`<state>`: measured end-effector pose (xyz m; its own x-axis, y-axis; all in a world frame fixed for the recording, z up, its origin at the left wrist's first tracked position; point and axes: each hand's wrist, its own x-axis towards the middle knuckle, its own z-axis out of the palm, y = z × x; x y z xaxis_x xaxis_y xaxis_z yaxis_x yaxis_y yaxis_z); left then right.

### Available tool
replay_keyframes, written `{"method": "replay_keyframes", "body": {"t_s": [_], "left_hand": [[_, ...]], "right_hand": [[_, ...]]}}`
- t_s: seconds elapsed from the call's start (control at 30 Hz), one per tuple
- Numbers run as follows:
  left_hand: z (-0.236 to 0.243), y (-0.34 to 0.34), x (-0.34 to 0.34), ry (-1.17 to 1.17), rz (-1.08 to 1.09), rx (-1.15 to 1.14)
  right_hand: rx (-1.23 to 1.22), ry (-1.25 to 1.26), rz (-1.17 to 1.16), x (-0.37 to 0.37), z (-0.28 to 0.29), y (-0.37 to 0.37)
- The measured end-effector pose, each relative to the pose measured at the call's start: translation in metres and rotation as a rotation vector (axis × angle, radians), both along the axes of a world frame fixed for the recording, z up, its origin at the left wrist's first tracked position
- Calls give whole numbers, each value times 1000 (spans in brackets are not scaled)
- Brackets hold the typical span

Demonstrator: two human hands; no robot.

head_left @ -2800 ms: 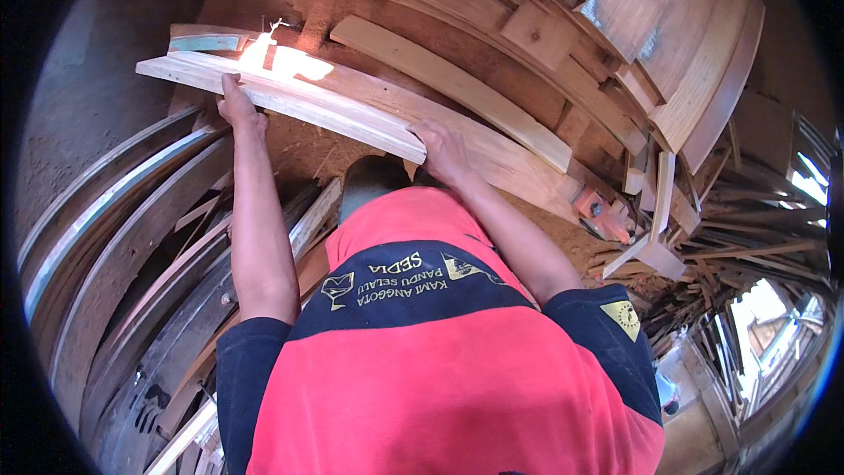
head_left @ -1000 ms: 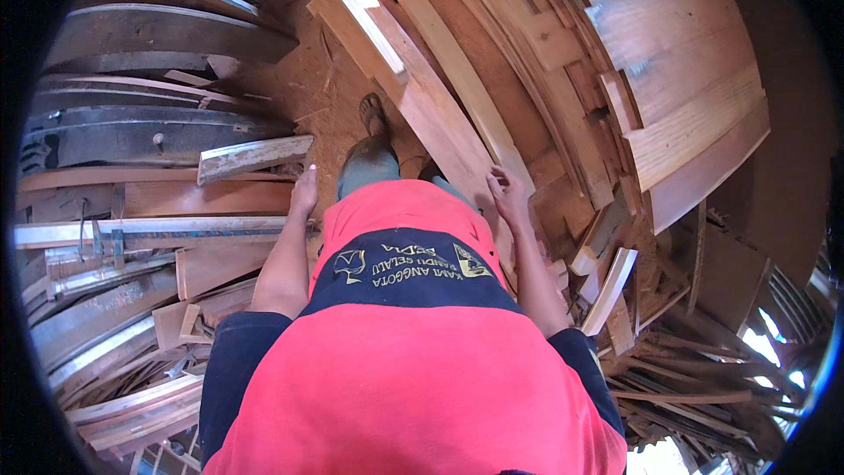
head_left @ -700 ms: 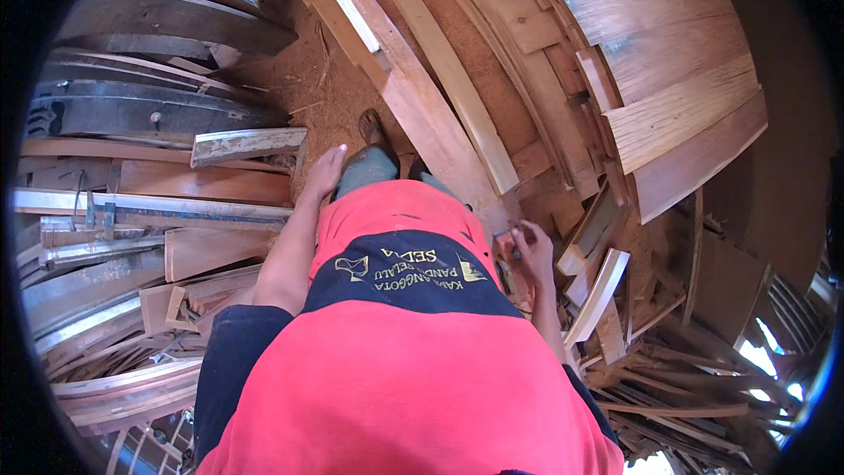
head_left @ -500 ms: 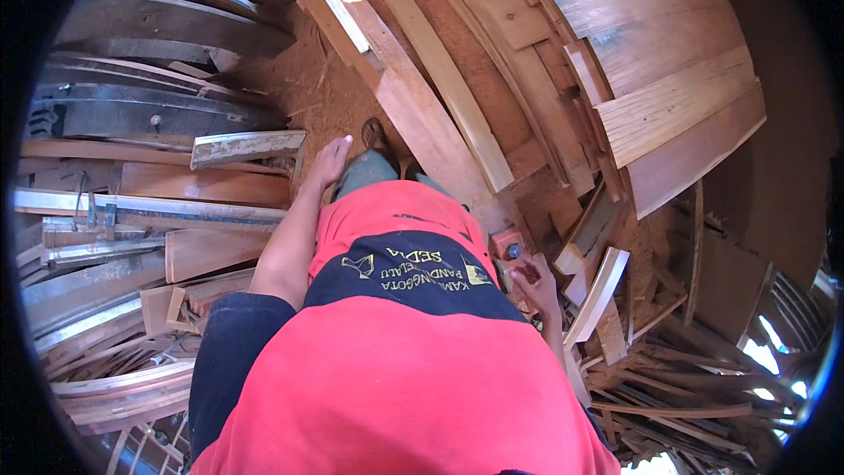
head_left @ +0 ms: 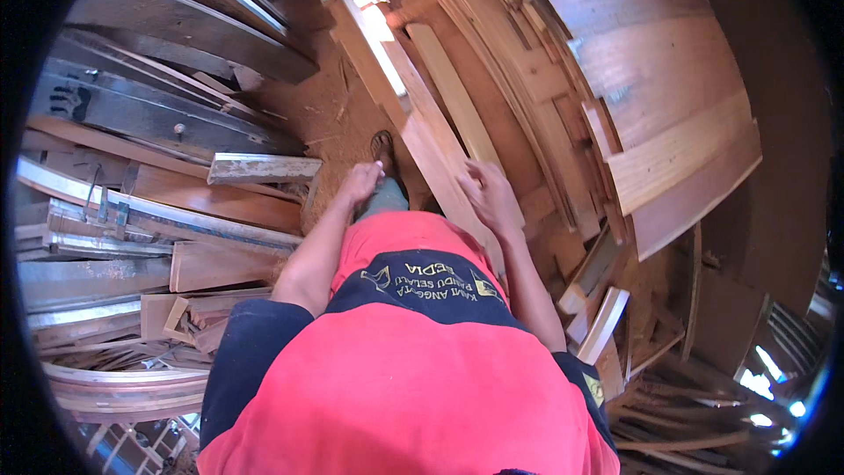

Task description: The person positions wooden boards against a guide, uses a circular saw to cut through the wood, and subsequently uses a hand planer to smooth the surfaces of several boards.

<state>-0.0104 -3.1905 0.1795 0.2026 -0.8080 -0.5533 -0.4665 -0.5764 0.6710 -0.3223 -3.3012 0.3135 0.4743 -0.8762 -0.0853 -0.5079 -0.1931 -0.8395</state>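
My left hand (head_left: 360, 183) hangs in front of my left thigh, fingers loosely bent, with nothing visible in it. My right hand (head_left: 490, 195) is held over a long reddish-brown board (head_left: 428, 142) running away from me. Its fingers are slightly bent and apart, and no object shows in them; whether it touches the board I cannot tell. Just beyond that hand lies a narrower pale plank (head_left: 453, 92). A white-edged strip of wood (head_left: 376, 31) rests along the far part of the long board.
Dusty planks and beams (head_left: 233, 193) are stacked on my left. Wide plywood panels (head_left: 651, 70) stand at the far right. Offcuts (head_left: 605, 325) and loose sticks lie at the near right. My sandalled foot (head_left: 382, 145) is on the sawdust-covered floor (head_left: 321, 136).
My right hand has moved forward and inward from beside a small red-and-blue item at my right hip, now out of sight. The view has shifted, and my left hand sits lower in it.
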Motion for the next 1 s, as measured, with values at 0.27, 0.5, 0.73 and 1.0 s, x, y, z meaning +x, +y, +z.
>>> {"method": "replay_keyframes", "body": {"t_s": [0.27, 0.5, 0.73, 1.0], "left_hand": [[-11, -64, 64, 322, 500, -216], [24, -213, 128, 793, 943, -158], [28, -297, 131, 1390, 1120, -176], [196, -337, 172, 524, 576, -760]], "right_hand": [[-287, 280, 73, 197, 1, -101], [76, 252, 167, 177, 65, -107], [531, 56, 9, 128, 79, -94], [62, 326, -103, 160, 56, -111]]}}
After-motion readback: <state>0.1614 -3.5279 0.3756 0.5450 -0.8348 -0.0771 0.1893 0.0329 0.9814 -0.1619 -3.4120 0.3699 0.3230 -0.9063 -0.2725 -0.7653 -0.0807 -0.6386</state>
